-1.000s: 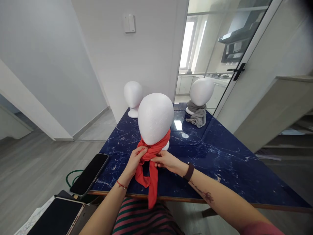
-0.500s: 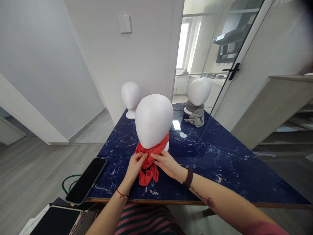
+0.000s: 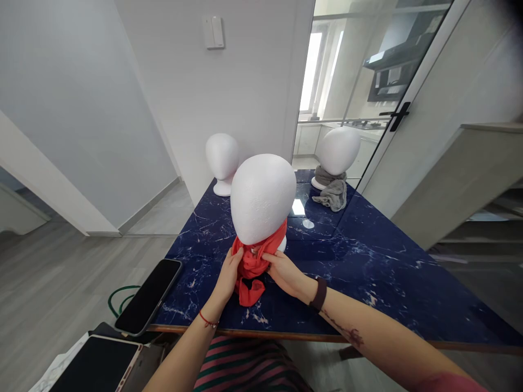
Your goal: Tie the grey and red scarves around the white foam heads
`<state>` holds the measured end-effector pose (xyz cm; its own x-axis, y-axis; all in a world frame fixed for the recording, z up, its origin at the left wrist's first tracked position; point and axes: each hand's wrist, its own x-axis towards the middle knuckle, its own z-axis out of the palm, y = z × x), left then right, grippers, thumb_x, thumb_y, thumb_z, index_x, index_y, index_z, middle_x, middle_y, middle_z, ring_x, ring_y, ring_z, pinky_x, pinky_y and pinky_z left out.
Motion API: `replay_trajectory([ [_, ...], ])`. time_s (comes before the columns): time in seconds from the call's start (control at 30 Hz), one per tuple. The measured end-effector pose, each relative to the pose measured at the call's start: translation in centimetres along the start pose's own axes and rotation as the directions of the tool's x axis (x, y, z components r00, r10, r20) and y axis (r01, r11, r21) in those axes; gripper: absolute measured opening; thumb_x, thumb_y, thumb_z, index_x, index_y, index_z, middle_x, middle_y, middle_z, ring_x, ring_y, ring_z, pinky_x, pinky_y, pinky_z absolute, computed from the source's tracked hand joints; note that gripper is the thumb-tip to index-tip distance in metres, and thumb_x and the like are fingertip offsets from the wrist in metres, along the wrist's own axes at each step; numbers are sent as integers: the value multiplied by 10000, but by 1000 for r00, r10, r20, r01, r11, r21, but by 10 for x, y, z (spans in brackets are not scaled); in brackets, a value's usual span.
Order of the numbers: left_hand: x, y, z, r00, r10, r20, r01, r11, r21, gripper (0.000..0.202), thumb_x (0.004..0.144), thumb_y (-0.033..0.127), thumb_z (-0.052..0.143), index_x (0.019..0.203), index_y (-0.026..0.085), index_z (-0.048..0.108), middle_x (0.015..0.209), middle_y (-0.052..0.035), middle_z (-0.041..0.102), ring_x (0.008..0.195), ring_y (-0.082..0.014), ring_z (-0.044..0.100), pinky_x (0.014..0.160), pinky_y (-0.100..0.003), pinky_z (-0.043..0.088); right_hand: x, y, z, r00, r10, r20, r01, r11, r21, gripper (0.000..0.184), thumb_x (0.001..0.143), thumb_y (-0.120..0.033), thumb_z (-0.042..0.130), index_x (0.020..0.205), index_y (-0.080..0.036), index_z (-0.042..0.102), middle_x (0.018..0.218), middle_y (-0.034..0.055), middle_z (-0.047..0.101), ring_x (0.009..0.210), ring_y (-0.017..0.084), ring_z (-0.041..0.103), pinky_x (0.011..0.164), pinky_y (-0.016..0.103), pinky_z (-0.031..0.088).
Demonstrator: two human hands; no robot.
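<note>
One red scarf [image 3: 251, 265] was pinched from both sides

A phone [image 3: 149, 296] lay at the left edge of the blue table [image 3: 347, 256]. The left hand [image 3: 227, 276] pinched the scarf between thumb and fingers, where it circled the front foam head's [image 3: 263, 198] neck. The right hand [image 3: 286, 275] pinched its right side likewise. Farther right stood another head [image 3: 340, 149], grey cloth [image 3: 334, 195] around its neck.

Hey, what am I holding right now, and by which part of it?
The red scarf, by its bunched folds just below the front white head: the left hand grips one side, the right hand the other.
</note>
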<state>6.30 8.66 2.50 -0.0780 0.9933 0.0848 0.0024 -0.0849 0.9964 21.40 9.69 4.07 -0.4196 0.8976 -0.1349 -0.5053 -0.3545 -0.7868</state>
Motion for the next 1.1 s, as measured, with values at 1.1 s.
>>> replay_trajectory([
  [1.1, -24, 15, -4, 827, 496, -264, -322, 803, 501, 41, 798, 178, 508, 826, 200, 488, 778, 10, 563, 697, -121, 546, 661, -235, 439, 3, 3, -6, 1000, 30, 0, -29, 963, -266, 353, 720, -426, 662, 951, -160, 650, 1002, 80, 681, 918, 180, 634, 832, 325, 494],
])
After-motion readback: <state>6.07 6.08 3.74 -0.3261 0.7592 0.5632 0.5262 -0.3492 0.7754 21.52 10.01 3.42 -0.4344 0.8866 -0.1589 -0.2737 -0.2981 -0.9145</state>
